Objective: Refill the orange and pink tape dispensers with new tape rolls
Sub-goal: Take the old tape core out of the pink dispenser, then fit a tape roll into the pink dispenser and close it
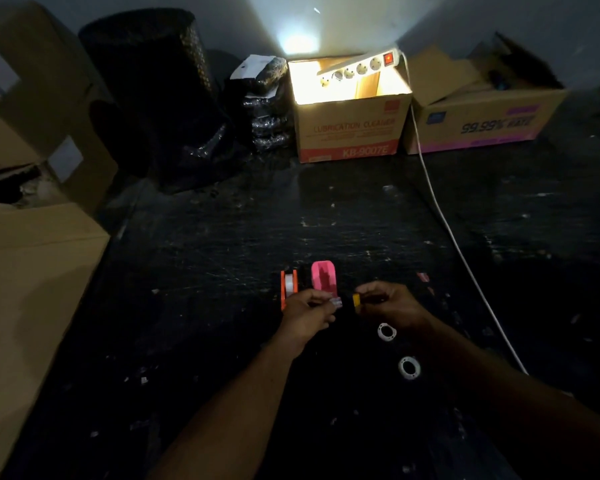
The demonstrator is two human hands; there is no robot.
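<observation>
Two white empty tape cores (387, 331) discarded near my right hand (392, 306), which pinches small yellow piece (356, 300); left hand (305, 311) grips clear tape bit (336, 302). Orange plastic dispenser (288, 288) already loaded; pink plastic dispenser (323, 277) lies open on dark scuffed surface (222, 254), awaiting roll.

A dim storeroom: cardboard boxes (352, 128) crowd a scuffed black floor (257, 237).

Orange plastic tape dispenser (288, 288) left of pink plastic tape dispenser (323, 279); two white tape rolls (387, 331) nearer right; open cardboard box (352, 128) behind.
</observation>
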